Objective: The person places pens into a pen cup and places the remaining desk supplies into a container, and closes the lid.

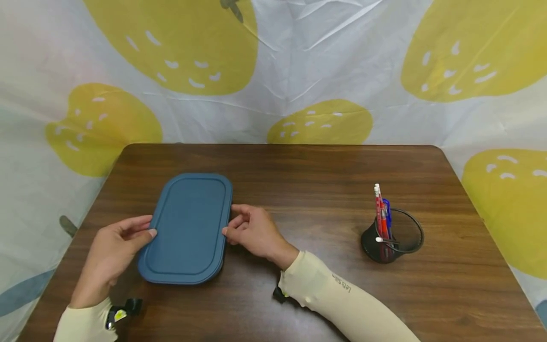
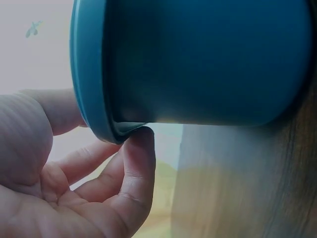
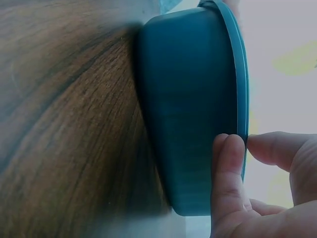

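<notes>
A blue rectangular container with a fitted lid [image 1: 188, 228] stands on the left part of the table. At its left edge my left hand [image 1: 113, 249] pinches the lid's rim, thumb on top and fingers beneath, as the left wrist view [image 2: 104, 178] also shows. Along the opposite edge, my right hand [image 1: 256, 232] pinches the rim the same way; in the right wrist view its thumb lies over the lid and its fingertips [image 3: 231, 153] press under the rim against the container's side wall [image 3: 190, 109]. What the container holds is hidden.
A black mesh pen cup [image 1: 376, 244] stands on the right of the brown wooden table [image 1: 299, 175]. It holds red-and-white pencils [image 1: 378, 209] and a blue pen [image 1: 387, 211]. Behind the table hangs a white curtain [image 1: 290, 61] with yellow fruit prints.
</notes>
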Demonstrator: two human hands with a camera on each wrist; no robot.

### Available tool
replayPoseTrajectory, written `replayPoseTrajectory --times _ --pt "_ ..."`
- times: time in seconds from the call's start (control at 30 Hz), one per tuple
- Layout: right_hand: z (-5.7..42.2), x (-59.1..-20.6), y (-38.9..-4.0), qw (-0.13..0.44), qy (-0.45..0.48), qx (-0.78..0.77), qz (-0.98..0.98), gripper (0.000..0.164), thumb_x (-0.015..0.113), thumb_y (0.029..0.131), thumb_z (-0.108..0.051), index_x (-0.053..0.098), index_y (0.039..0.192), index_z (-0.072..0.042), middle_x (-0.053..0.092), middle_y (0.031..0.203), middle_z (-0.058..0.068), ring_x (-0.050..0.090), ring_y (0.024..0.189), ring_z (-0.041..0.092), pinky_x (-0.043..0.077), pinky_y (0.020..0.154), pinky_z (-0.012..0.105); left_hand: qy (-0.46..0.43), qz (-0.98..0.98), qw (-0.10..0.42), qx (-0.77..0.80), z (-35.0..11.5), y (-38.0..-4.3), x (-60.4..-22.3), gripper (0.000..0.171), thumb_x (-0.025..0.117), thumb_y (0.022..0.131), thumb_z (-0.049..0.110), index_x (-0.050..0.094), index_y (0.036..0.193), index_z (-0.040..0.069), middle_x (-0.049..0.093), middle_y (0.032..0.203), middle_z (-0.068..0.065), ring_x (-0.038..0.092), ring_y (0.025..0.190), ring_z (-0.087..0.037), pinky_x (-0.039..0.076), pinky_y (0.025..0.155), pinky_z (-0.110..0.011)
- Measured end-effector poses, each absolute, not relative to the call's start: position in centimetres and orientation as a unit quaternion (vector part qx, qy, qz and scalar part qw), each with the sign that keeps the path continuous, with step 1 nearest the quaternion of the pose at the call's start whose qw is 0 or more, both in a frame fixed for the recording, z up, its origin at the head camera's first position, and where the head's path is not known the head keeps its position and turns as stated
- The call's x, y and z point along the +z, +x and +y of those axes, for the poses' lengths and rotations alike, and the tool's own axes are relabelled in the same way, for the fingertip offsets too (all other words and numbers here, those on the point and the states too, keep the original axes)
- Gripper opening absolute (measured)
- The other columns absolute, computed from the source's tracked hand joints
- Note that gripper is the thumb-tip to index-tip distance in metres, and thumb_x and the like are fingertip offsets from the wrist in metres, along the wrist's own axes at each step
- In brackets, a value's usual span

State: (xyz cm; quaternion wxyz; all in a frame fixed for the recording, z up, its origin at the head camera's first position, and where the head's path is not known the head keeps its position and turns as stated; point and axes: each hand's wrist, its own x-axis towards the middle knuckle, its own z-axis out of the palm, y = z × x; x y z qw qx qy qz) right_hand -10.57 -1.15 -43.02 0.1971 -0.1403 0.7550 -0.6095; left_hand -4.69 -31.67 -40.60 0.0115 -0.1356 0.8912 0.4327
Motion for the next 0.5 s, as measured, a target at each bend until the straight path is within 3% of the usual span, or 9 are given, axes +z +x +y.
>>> replayPoseTrajectory --times 0.2,0.4,0.5 --pt "-1.17 -43.21 -10.77 0.204 -0.14 -0.612 0.751 0.067 0.078 0.094 -0.012 0.05 0.153 0.003 0.08 0.093 0.007 0.073 0.07 0.011 0.056 0.063 0.025 -0.141 0.889 0.02 0.435 -31.67 -4.64 -40.73 0.053 0.077 0.099 0.031 0.065 0.143 0.003 0.07 0.133 -0.023 0.06 0.09 0.018 0.053 0.074 -0.009" --pt "-1.01 -43.37 -10.83 0.211 -0.131 -0.624 0.741 0.065 0.078 0.095 -0.012 0.051 0.152 0.004 0.08 0.094 0.009 0.074 0.07 0.013 0.064 0.071 0.041 -0.149 0.883 0.031 0.445 -31.51 -4.52 -40.96 0.055 0.076 0.1 0.033 0.064 0.145 0.005 0.07 0.132 -0.02 0.061 0.092 0.016 0.053 0.075 -0.009" --pt "-0.82 -43.38 -10.82 0.209 -0.128 -0.625 0.741 0.065 0.078 0.095 -0.013 0.051 0.152 0.003 0.08 0.094 0.008 0.074 0.07 0.014 0.063 0.07 0.039 -0.141 0.882 0.031 0.448 -31.41 -4.68 -40.95 0.055 0.076 0.1 0.032 0.064 0.145 0.005 0.071 0.13 -0.018 0.062 0.092 0.016 0.053 0.076 -0.009"
